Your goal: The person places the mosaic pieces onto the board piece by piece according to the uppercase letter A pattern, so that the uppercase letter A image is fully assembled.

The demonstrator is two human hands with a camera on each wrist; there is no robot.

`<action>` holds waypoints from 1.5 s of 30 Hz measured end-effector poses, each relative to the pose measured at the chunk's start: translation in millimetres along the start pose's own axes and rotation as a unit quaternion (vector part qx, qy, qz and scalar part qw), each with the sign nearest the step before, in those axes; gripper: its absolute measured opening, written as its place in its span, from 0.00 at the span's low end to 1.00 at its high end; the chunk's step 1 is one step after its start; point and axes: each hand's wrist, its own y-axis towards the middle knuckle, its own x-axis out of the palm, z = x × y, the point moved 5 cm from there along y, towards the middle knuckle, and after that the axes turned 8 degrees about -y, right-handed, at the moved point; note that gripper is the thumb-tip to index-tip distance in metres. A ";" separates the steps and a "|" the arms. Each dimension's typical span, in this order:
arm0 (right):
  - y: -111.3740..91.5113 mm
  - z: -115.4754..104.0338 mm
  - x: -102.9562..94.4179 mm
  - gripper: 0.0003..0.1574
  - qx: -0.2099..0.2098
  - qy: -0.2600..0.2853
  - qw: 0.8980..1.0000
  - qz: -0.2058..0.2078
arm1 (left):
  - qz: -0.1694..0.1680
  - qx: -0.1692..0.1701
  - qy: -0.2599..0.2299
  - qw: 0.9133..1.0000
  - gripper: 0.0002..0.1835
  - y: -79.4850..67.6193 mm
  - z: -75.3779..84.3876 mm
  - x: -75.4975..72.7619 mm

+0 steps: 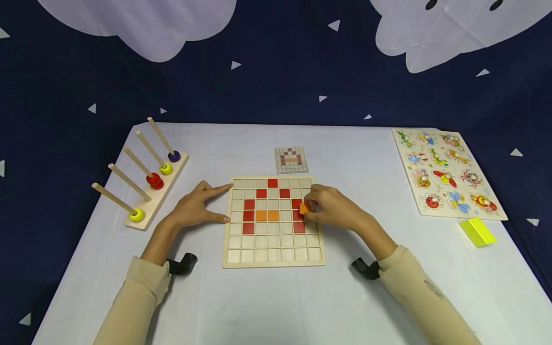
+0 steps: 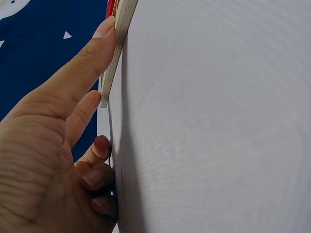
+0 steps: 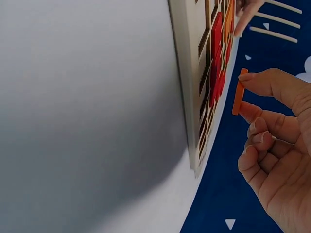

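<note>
A wooden grid board (image 1: 276, 264) lies flat in the middle of the table. Several red square tiles (image 1: 248, 215) form a peaked outline in its cells, with two orange tiles (image 1: 267, 215) side by side inside it. Over the board's right side, my right hand (image 1: 335, 209) pinches another orange tile (image 3: 239, 92) between thumb and index finger; the right wrist view has it held apart from the board. My left hand (image 1: 192, 209) rests its extended thumb and index fingertip at the board's left edge, its other fingers loosely bent in the left wrist view.
Behind the board lies a small pattern card (image 1: 292, 160). At left stands a peg rack (image 1: 157, 201) with coloured rings. An insect puzzle board (image 1: 448, 175) lies at far right, with a yellow block (image 1: 477, 232) just in front of it. The white tabletop (image 1: 267, 306) extends toward me.
</note>
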 end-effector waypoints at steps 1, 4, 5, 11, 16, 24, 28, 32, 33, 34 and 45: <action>1.4 -1.8 0.5 0.13 -0.003 -0.002 1.000 -0.001 | 0.000 0.001 -0.001 1.000 0.52 -0.1 0.1 0.1; 4.9 -6.1 1.9 0.14 -0.013 -0.004 1.000 -0.004 | 0.001 0.001 -0.001 1.000 0.52 -0.1 -0.2 0.3; 5.8 -7.2 2.5 0.14 -0.016 -0.003 1.000 -0.005 | 0.001 0.001 -0.001 1.000 0.52 0.0 -0.3 0.5; 10.3 -14.1 6.5 0.18 -0.024 -0.004 1.000 -0.019 | 0.002 -0.002 -0.002 1.000 0.52 0.2 -0.8 1.2; 14.4 -20.2 10.3 0.15 -0.032 -0.013 0.999 -0.024 | 0.002 -0.006 -0.003 1.000 0.52 -0.2 0.0 1.9; 17.7 -25.2 13.5 0.11 -0.055 -0.025 0.998 -0.022 | 0.001 -0.002 0.001 1.000 0.52 0.3 1.7 3.4; 19.0 -26.4 15.9 0.10 -0.059 -0.018 0.998 -0.026 | 0.000 0.000 0.004 1.000 0.52 0.2 2.4 3.4; 20.0 -27.7 18.3 0.09 -0.061 -0.021 0.997 -0.031 | 0.000 -0.002 0.003 1.000 0.52 -0.2 2.8 3.3; 20.2 -27.9 18.9 0.09 -0.061 -0.023 0.997 -0.032 | 0.000 -0.003 0.002 1.000 0.52 -0.3 2.9 3.3; 20.3 -28.1 19.3 0.09 -0.061 -0.026 0.997 -0.034 | 0.000 -0.003 0.002 1.000 0.52 -0.5 2.9 3.2; 20.5 -29.9 23.4 0.11 -0.057 -0.044 0.997 -0.042 | 0.002 -0.003 0.002 1.000 0.52 -2.2 3.1 3.5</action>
